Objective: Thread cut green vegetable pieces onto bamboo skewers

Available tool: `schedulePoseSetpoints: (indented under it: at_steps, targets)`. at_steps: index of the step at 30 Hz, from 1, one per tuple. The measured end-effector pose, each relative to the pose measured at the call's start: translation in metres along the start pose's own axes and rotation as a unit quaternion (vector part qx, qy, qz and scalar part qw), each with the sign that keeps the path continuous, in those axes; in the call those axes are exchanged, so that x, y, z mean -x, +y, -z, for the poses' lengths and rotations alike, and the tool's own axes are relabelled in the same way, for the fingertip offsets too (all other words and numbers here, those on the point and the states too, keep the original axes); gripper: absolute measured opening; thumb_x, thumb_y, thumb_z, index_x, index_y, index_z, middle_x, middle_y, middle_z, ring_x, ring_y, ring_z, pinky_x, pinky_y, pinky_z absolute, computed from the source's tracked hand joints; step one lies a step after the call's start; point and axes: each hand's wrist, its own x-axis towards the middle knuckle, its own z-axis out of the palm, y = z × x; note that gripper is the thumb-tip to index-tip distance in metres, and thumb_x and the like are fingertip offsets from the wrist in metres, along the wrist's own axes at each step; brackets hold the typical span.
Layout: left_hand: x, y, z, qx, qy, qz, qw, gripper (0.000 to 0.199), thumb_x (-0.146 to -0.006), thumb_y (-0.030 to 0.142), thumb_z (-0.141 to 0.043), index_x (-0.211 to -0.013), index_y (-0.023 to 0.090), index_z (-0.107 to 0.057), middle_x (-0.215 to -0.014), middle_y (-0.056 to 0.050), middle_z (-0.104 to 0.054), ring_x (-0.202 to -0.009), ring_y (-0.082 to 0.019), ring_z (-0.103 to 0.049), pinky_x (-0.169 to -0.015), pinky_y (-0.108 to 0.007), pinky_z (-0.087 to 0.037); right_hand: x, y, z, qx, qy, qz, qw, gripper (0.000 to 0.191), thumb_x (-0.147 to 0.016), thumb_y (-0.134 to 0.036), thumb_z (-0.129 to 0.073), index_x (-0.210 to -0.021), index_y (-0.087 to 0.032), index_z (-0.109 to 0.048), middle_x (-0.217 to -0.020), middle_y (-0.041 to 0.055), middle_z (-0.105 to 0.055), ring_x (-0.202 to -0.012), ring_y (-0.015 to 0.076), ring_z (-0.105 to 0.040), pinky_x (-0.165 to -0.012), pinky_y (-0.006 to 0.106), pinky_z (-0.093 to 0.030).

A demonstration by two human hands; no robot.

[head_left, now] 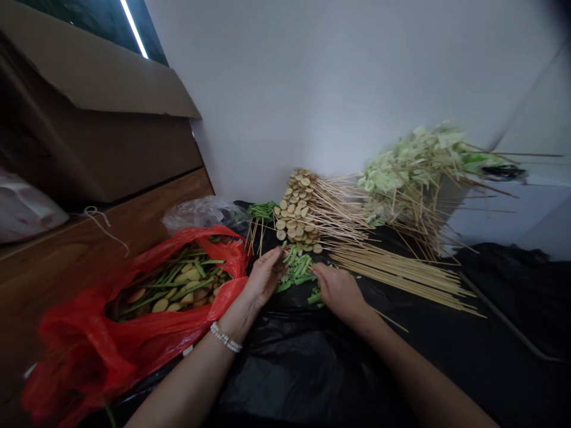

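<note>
Red plastic bag (75, 351) of green stalks and potato slices sits on a black sheet (285, 380), with bare skewers (401, 279) and skewered potato rounds (297, 208) up ahead. The chopped greens (297, 270) lie right between my hands, which are apart. The left hand (265, 276) is just beside the bag, the right hand (339, 291) at the pile's edge; can't tell if either's gripping anything.

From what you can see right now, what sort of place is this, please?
Probably a makeshift food-preparation corner: bamboo skewers threaded with round pale slices and with leafy cabbage lie piled on a black plastic sheet, beside a red plastic bag of cut vegetables.
</note>
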Motion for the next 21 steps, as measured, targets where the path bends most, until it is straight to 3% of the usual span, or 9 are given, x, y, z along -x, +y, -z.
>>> schedulePoseSetpoints:
  at_steps: [3,7,14,21]
  targets:
    - [-0.0009,0.0014,0.0006,-0.003,0.016,-0.009,1.0,0.022,-0.062,0.025,-0.083,-0.079,0.015,-0.072,-0.087,-0.003,-0.072,-0.071,-0.01,-0.063,-0.067,-0.021,-0.049,-0.0009,0.0031,-0.0011,-0.016,-0.007,0.005,1.0,0.024,-0.095,-0.023,-0.036,-0.091,-0.022,-0.06,-0.084,0.0021,-0.07,-0.075,0.0141,-0.062,-0.063,0.023,-0.03]
    - [-0.0011,-0.0006,0.001,-0.019,0.006,-0.007,1.0,0.025,-0.061,0.027,-0.083,-0.081,0.015,-0.073,-0.088,-0.004,-0.072,-0.076,-0.014,-0.065,-0.071,-0.024,-0.05,-0.0019,0.0065,-0.0026,-0.023,-0.016,0.008,1.0,0.025,-0.095,-0.025,-0.036,-0.088,-0.022,-0.06,-0.079,0.0016,-0.069,-0.075,0.0145,-0.062,-0.063,0.023,-0.032]
    - [-0.0034,-0.0019,0.0042,-0.058,0.025,-0.01,0.998,0.027,-0.058,0.029,-0.084,-0.08,0.014,-0.074,-0.076,-0.003,-0.071,-0.069,-0.01,-0.063,-0.07,-0.021,-0.049,0.0014,0.0037,-0.0021,0.028,0.013,0.019,0.999,0.025,-0.094,-0.02,-0.036,-0.089,-0.022,-0.061,-0.087,0.0033,-0.069,-0.078,0.0143,-0.062,-0.063,0.023,-0.032]
    - [-0.0033,-0.0032,0.0061,-0.064,0.0,-0.008,0.998,0.033,-0.053,0.03,-0.086,-0.079,0.015,-0.073,-0.09,-0.006,-0.073,-0.083,-0.017,-0.066,-0.078,-0.028,-0.049,-0.002,0.0097,-0.0051,-0.062,-0.02,0.016,0.998,0.027,-0.094,-0.025,-0.037,-0.085,-0.022,-0.062,-0.076,0.0016,-0.068,-0.071,0.0139,-0.061,-0.065,0.022,-0.035]
